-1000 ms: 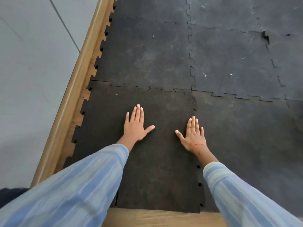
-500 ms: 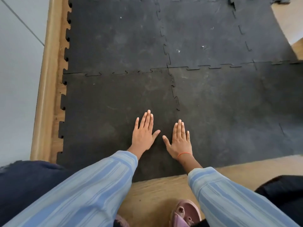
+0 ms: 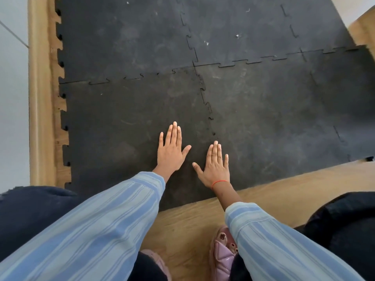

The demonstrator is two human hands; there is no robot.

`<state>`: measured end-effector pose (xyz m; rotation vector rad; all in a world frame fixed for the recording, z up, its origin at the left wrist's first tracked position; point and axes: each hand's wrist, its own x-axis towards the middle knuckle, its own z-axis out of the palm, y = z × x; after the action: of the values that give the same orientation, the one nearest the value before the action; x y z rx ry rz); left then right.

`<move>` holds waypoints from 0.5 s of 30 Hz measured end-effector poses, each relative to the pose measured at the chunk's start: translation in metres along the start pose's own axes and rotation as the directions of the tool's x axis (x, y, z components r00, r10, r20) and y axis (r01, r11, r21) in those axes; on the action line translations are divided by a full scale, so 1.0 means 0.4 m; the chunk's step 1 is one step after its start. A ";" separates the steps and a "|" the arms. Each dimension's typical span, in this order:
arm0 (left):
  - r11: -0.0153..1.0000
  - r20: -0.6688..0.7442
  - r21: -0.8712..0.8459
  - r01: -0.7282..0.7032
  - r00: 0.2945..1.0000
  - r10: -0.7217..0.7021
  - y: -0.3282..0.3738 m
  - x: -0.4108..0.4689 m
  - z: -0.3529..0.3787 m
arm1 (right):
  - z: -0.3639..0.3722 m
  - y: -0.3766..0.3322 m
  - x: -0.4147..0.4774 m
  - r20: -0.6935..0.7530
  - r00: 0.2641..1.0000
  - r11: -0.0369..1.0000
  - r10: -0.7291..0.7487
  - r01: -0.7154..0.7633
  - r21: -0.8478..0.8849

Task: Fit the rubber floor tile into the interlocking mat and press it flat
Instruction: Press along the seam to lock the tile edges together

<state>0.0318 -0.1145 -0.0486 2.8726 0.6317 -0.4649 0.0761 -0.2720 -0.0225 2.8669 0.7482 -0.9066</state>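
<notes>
The near left black rubber tile [image 3: 121,126] lies in the interlocking mat [image 3: 263,98], its toothed edges meshed with the tile behind and the tile to its right. My left hand [image 3: 171,151] rests palm down on this tile, fingers straight and together, thumb out. My right hand [image 3: 215,167], with a red thread at the wrist, lies flat beside it, over the seam between the two near tiles. Neither hand holds anything.
Wooden floor [image 3: 284,189] shows along the mat's near edge and as a strip at the left beside a wooden skirting [image 3: 38,98] and grey wall. My pink sandalled foot [image 3: 222,254] and dark trouser knees sit at the bottom. A wooden corner [image 3: 363,31] juts in top right.
The view has tilted down and back, bringing my feet and knees into sight. Both hands stay flat on the tile and have drawn closer together near its front edge.
</notes>
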 end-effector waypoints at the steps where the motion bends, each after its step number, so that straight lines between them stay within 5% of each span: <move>1: 1.000 -0.002 0.001 0.001 1.000 -0.001 -0.001 0.000 0.000 | -0.006 0.001 0.007 0.029 1.000 1.000 -0.007 0.006 0.025; 8: 1.000 0.015 -0.021 0.005 1.000 -0.005 0.000 0.005 -0.006 | -0.015 0.007 0.020 0.132 0.991 0.998 -0.018 0.011 0.058; 15: 0.997 -0.030 0.022 -0.073 0.997 0.074 0.048 -0.049 0.025 | 0.109 0.033 -0.120 -0.153 0.983 0.991 0.103 -0.089 0.099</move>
<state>0.0206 -0.1414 -0.0495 2.9162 0.5270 -0.4206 0.0248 -0.3122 -0.0334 3.0541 0.5872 -0.7279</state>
